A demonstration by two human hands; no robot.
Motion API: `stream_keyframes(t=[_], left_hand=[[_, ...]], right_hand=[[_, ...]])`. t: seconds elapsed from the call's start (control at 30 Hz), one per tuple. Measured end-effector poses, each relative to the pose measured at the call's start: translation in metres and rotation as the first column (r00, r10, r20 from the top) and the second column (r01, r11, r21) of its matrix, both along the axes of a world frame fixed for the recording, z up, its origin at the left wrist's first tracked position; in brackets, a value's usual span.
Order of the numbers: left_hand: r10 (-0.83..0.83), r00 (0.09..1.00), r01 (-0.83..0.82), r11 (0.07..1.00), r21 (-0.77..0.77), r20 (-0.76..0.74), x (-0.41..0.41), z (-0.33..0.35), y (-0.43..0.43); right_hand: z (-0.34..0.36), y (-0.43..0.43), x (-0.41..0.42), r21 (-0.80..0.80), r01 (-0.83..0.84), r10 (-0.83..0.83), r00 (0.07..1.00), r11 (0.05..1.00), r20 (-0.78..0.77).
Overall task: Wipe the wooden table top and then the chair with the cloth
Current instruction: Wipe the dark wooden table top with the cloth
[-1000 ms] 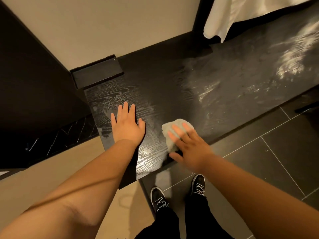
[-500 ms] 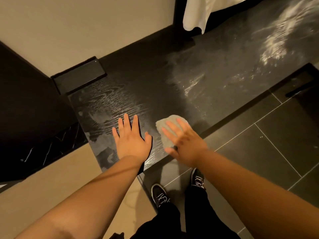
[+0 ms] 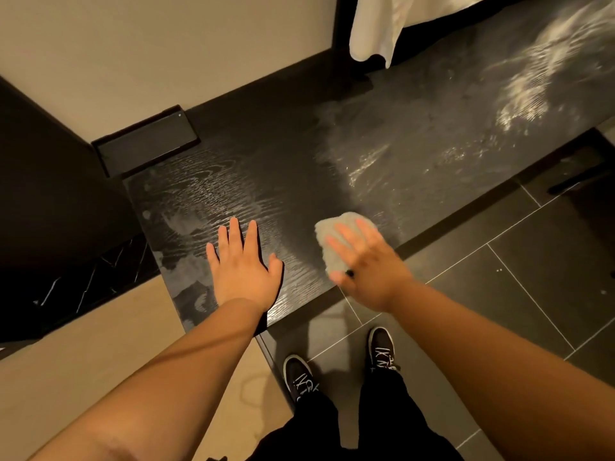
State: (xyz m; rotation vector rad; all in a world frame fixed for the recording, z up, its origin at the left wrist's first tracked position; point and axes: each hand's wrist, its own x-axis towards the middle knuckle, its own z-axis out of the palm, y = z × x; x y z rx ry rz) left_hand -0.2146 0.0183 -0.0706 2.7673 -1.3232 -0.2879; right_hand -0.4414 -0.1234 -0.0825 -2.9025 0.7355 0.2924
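Cloth (image 3: 338, 223) under right hand (image 3: 370, 271) on table top (image 3: 266, 168)

Dark wood with a wet sheen, soft cloth, matt tile.
Black-stained table top (image 3: 299, 168): open grain, glossy wet streaks toward 2 o'clock, duller smears at 9; pale cloth (image 3: 336, 224): nubby, matt; floor tiles (image 3: 532, 267) at 4 o'clock: dark, smooth, matt; white fabric (image 3: 372, 24) at 12: smooth; beige wall (image 3: 166, 44): matt.

The right hand (image 3: 369, 274), with flat fingers on the cloth (image 3: 334, 226), first pushed the cloth to the left until it came close to the thumb of the left hand (image 3: 244, 274). Then it slid the cloth back to the right on the table top (image 3: 283, 168), and the gap opened again. The head view turned a little.
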Motion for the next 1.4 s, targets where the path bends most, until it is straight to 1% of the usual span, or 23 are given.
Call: stream_keyframes(t=[0.03,0.1,0.17,0.2,0.23,0.33,0.4,0.43,0.47,0.53,0.6,0.67,0.7,0.73,0.8,0.83,0.9,0.97,1.07,1.13,1.2,1.3,1.4], left_hand=[[0.003,1.0,-0.003,1.0,-0.001,0.001,0.0,0.001,-0.001],[0.011,1.0,-0.011,1.0,-0.005,0.003,-0.001,0.001,-0.001],[0.02,1.0,-0.02,1.0,-0.011,0.004,0.0,0.001,0.001],[0.025,1.0,-0.025,1.0,-0.011,0.004,-0.001,0.001,0.001],[0.028,1.0,-0.028,1.0,-0.007,0.003,-0.001,0.002,0.001],[0.039,0.999,-0.039,0.999,0.001,0.012,-0.003,0.004,-0.003],[0.057,0.998,-0.057,0.998,0.013,0.005,-0.004,0.005,-0.004],[0.06,0.998,-0.06,0.998,0.023,0.004,-0.005,0.005,-0.005],[0.066,0.998,-0.066,0.997,0.03,0.005,-0.007,0.005,-0.006],[0.114,0.993,-0.113,0.993,0.032,-0.009,-0.012,0.006,-0.011],[0.208,0.977,-0.208,0.978,0.01,-0.047,-0.024,0.009,-0.023],[0.283,0.955,-0.285,0.959,-0.007,-0.09,-0.041,0.012,-0.042],[0.294,0.95,-0.297,0.955,-0.009,-0.105,-0.051,0.013,-0.054],[0.291,0.951,-0.294,0.956,-0.009,-0.106,-0.06,0.012,-0.064],[0.283,0.956,-0.284,0.959,0.003,-0.077,-0.074,0.008,-0.081],[0.288,0.956,-0.287,0.958,0.011,-0.061,-0.077,0.006,-0.085],[0.291,0.956,-0.291,0.957,0.019,-0.039,-0.078,0.0,-0.086],[0.284,0.958,-0.284,0.959,0.02,-0.031,-0.076,-0.002,-0.085],[0.286,0.958,-0.285,0.958,0.018,-0.02,-0.076,-0.002,-0.086],[0.286,0.958,-0.286,0.958,0.023,-0.015,-0.077,-0.001,-0.087],[0.289,0.957,-0.288,0.957,0.029,-0.017,-0.077,0.0,-0.087],[0.296,0.955,-0.296,0.955,0.03,-0.01,-0.077,0.0,-0.087],[0.294,0.956,-0.294,0.955,0.035,0.004,-0.076,-0.001,-0.087]], right_hand=[[0.003,-0.019,-0.004,-0.017,0.092,-0.092,0.996,0.996,-0.013],[0.011,-0.045,-0.013,0.014,0.301,-0.302,0.953,0.953,0.033],[0.014,-0.044,-0.008,0.05,0.393,-0.395,0.917,0.918,0.049],[0.014,-0.036,-0.004,0.072,0.388,-0.393,0.917,0.919,0.069],[0.014,-0.024,0.0,0.098,0.343,-0.352,0.931,0.934,0.096],[0.012,0.004,-0.007,0.106,0.089,-0.105,0.983,0.99,0.15],[0.013,-0.014,-0.019,0.092,-0.041,0.026,0.988,0.995,0.154],[0.012,-0.029,-0.025,0.087,-0.05,0.037,0.989,0.995,0.144],[0.009,-0.046,-0.033,0.073,-0.017,0.008,0.994,0.997,0.113],[0.008,-0.086,-0.049,0.038,0.117,-0.118,0.992,0.992,0.039],[0.011,-0.115,-0.06,0.038,0.206,-0.206,0.979,0.978,-0.007],[0.019,-0.11,-0.051,0.07,0.277,-0.279,0.96,0.958,0.016],[0.022,-0.097,-0.043,0.107,0.275,-0.28,0.959,0.955,0.033],[0.025,-0.08,-0.034,0.148,0.225,-0.233,0.972,0.963,0.035],[0.02,-0.052,-0.028,0.184,0.02,-0.031,0.998,0.983,0.057],[0.016,-0.051,-0.032,0.176,-0.071,0.06,0.996,0.982,0.071],[0.009,-0.081,-0.043,0.162,-0.178,0.164,0.982,0.971,0.096],[0.002,-0.121,-0.055,0.09,-0.174,0.167,0.983,0.981,0.08],[0.004,-0.173,-0.07,0.053,-0.011,0.011,1.0,0.999,-0.003],[0.011,-0.17,-0.063,0.077,0.057,-0.057,0.998,0.995,-0.001],[0.018,-0.137,-0.045,0.142,0.083,-0.09,0.995,0.986,0.039],[0.02,-0.094,-0.024,0.227,-0.094,0.082,0.995,0.969,0.064],[0.011,-0.119,-0.028,0.157,-0.23,0.217,0.972,0.96,0.095]])
